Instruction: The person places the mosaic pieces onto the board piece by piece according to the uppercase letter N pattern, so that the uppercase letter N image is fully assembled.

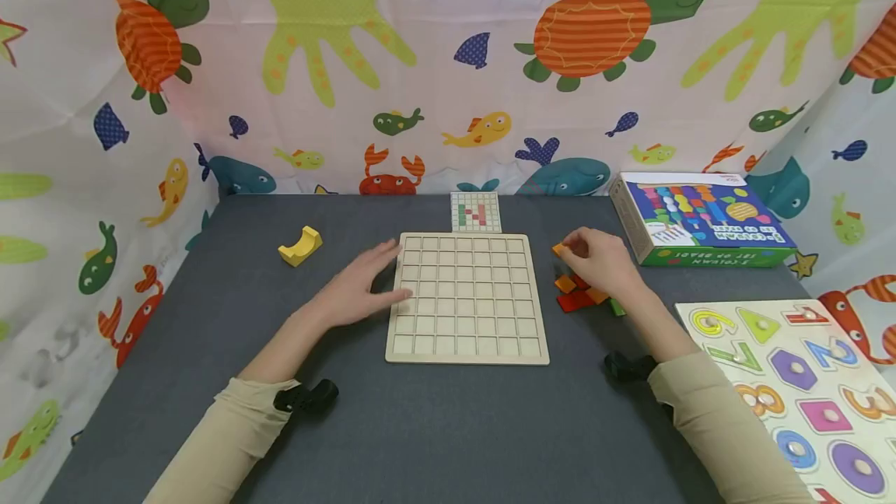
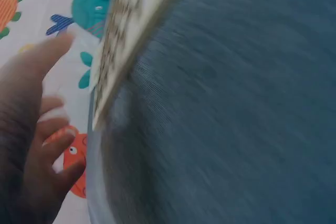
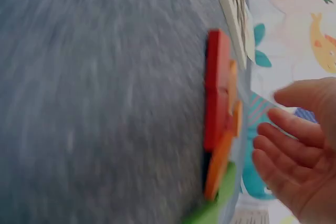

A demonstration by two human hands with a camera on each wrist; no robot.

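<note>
A square wooden grid board lies flat on the dark table. My left hand is at its left edge, fingers spread and holding nothing, the thumb reaching over the rim. To the board's right is a small heap of flat coloured pieces: red pieces, orange ones and a green one. My right hand is above the back of this heap, with another orange piece right at its fingertips. In the right wrist view, the thumb and fingers of the right hand stand apart with nothing between them.
A small pattern card touches the board's back edge. At the back left lies a yellow curved block. A boxed game and a number-and-shape knob puzzle occupy the right side. A printed cloth hangs behind the table.
</note>
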